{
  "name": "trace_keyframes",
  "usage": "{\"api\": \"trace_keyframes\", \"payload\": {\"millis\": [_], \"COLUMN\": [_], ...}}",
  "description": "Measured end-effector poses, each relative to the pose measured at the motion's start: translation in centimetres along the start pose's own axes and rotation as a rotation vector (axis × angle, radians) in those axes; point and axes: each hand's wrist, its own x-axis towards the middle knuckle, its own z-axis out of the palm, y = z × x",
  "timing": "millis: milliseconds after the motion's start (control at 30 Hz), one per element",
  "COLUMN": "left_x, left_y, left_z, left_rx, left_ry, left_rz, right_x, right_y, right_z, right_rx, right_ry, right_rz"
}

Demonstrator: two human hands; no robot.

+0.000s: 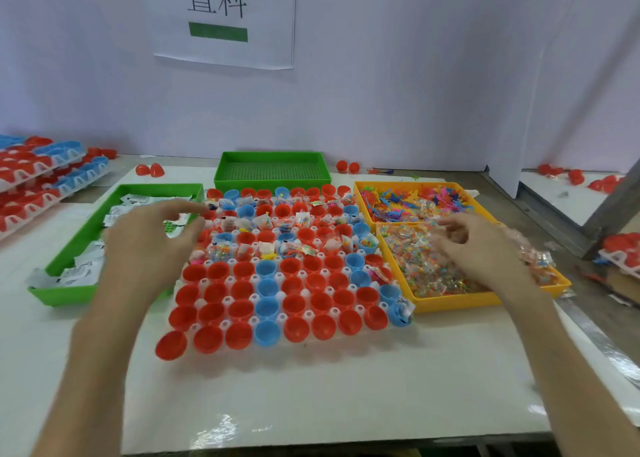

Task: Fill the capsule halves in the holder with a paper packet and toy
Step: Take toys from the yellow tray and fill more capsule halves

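The white holder [254,299] lies in the middle, full of red capsule halves [242,311] and a few blue ones [266,309]. Its far rows hold paper packets, bead bags and toys; the near rows look hollow. My left hand [149,245] hovers with spread, curved fingers over the green tray [69,293] of paper packets [79,273], gripping nothing. My right hand [485,245] hangs with loosely curled fingers above the yellow tray [457,300] of clear bead packets [433,276]. Behind it is a yellow tray [360,186] of small plastic toys [415,200].
An empty green tray [273,172] stands behind the holder. Stacked filled holders [34,172] sit at the far left. Loose red halves [149,170] lie near the wall, and one red half [170,345] tilts off the holder's near left corner. A partition rises at the right.
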Motion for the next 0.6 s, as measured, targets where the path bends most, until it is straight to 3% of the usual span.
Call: {"api": "trace_keyframes", "payload": {"millis": [100,233,433,600], "left_x": [4.2,6.0,6.0,5.6], "left_y": [-4.3,-7.9,-8.6,-8.8], "left_z": [-1.2,-0.6,0.8,0.5], "left_rx": [0.231,0.254,0.182,0.142], "left_ry": [-0.127,-0.257,-0.087,0.019], "left_rz": [-0.187,-0.234,-0.182,-0.163], "right_x": [1.3,1.5,0.8,1.0], "right_y": [0.2,0.0,-0.7,-1.1], "right_z": [0.4,0.8,0.5,-0.7], "right_rx": [-0.102,-0.105,0.059,0.163], "right_ry": [-0.044,0.057,0.255,0.288], "right_rz": [-0.001,-0.026,-0.091,-0.068]}}
